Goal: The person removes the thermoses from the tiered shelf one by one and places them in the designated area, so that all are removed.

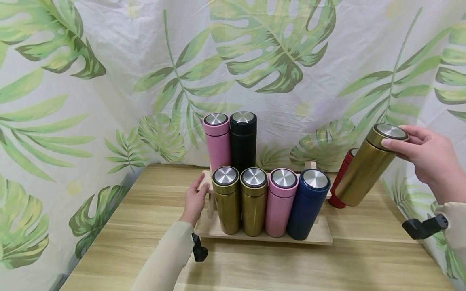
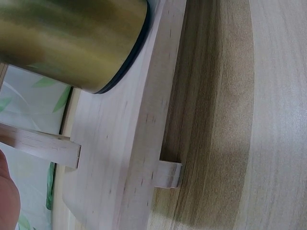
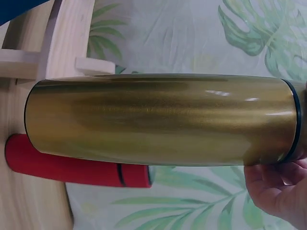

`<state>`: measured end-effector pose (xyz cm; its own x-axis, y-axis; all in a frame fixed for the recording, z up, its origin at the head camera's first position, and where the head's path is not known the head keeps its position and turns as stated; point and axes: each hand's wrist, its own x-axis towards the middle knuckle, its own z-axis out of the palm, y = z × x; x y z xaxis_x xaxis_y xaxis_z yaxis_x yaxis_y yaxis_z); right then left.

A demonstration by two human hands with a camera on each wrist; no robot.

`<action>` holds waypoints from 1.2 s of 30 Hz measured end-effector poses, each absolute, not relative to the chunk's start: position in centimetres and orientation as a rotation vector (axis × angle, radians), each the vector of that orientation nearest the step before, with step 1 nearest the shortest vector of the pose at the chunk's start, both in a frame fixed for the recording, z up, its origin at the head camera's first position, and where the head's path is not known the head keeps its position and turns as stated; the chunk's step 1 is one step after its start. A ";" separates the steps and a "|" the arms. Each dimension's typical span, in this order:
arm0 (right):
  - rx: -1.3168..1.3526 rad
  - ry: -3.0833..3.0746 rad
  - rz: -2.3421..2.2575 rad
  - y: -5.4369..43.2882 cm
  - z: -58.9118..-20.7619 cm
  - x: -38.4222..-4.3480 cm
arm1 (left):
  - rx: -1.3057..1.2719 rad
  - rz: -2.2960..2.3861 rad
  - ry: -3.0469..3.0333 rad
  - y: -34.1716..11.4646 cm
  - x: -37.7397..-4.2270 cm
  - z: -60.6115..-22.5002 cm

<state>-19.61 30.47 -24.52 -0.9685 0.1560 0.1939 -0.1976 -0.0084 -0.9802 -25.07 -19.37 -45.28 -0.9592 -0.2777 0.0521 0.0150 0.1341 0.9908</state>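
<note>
My right hand (image 1: 429, 157) grips a gold thermos bottle (image 1: 367, 165) around its top, thumb near the silver-faced lid. The bottle hangs tilted at the right of the rack, in front of a red bottle (image 1: 342, 178) and partly hiding it. With fingers extended, my left hand (image 1: 194, 200) touches the left end of the wooden rack's (image 1: 271, 238) upper shelf. On the lower front shelf stand two gold bottles, a pink bottle (image 1: 280, 206) and a dark blue bottle (image 1: 307, 206). Behind them, a pink bottle (image 1: 218, 149) and a black bottle (image 1: 243, 141) stand higher up.
The rack stands on a wood-grain table (image 1: 145, 226). A leaf-patterned cloth (image 1: 120, 101) hangs behind and at both sides. In the right wrist view, the red bottle (image 3: 76, 165) stands on the table beyond the rack's end.
</note>
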 end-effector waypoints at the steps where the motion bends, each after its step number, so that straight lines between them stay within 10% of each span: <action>1: 0.039 -2.015 2.070 30.7 -24.8 -19.5 | 0.257 -1.917 -2.184 -19.4 -25.1 -45.3; 36: -0.257 -2.263 1.581 33.7 -32.2 -18.3 | 0.274 -1.909 -2.188 -19.3 -25.0 -45.2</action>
<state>-18.33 33.74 -32.16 -0.9160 0.3519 0.1926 -0.0598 0.3549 -0.9330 -24.96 -19.26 -45.21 -0.9574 -0.2851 0.0458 0.0067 0.1365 0.9906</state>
